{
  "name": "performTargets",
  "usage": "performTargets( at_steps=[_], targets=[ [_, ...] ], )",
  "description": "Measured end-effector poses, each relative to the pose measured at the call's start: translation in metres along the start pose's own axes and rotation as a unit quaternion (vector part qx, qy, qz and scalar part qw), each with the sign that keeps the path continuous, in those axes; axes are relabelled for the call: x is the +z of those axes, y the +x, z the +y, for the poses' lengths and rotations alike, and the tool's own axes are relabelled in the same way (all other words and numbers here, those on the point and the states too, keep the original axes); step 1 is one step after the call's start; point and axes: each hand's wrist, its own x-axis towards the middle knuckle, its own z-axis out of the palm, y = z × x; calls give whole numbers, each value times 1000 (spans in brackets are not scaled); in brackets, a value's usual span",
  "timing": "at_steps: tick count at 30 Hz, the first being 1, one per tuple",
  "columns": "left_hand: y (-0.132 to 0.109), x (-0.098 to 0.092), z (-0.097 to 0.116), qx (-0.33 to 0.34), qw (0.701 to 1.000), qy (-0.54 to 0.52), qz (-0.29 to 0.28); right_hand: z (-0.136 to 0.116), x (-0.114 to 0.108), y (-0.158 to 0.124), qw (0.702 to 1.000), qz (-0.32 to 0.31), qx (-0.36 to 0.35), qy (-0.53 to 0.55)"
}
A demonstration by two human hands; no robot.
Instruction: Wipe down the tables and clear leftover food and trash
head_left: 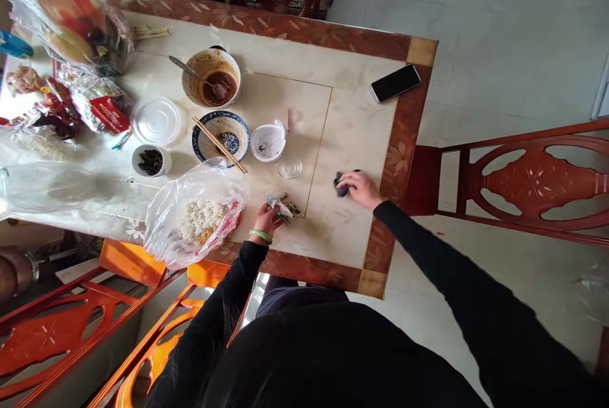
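Note:
My left hand, with a green bangle on the wrist, is closed on a small bunch of scraps and wrappers near the table's front edge. To its left lies a clear plastic bag of white rice. My right hand presses a dark cloth flat on the cream tabletop toward the right side, fingers curled over it. Both arms are in black sleeves.
Further back stand a white bowl of brown sauce with a spoon, a blue patterned bowl with chopsticks, a small white cup, a glass lid, a white lid, a cup of dark food, snack bags and a phone. Red wooden chairs surround the table.

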Motion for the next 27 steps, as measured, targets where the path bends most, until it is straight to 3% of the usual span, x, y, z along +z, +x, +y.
performTargets(
  at_steps=[3,5,6,8,12,14,15,17,20,22,24,27],
  targets=[
    [0,-1,3,0,1000,14,-4,53,-64,51,992,82,88,-31],
    [-1,-1,4,0,1000,23,-4,78,-84,75,981,127,143,-43],
    [-1,-1,5,0,1000,26,-2,82,-83,75,975,145,165,-45],
    [-1,0,5,3,1000,28,1,70,-59,48,967,164,190,-44],
    [-1,3,6,10,1000,25,2,4,23,-67,978,135,158,-23],
    [-1,4,7,7,1000,28,1,-15,43,-110,990,88,112,11],
    [-2,5,7,7,1000,29,1,-16,42,-119,993,73,93,25],
    [-3,6,6,11,999,31,2,-1,19,-112,993,79,83,27],
    [-11,9,0,17,999,35,-3,48,-40,-65,981,140,128,-32],
    [-19,11,-9,15,999,41,-10,78,-63,-38,974,149,158,-55],
    [-28,14,-21,7,999,46,-22,87,-57,-37,965,168,191,-58],
    [-40,16,-40,-14,998,51,-44,48,-6,-89,951,201,227,-55]
  ],
)
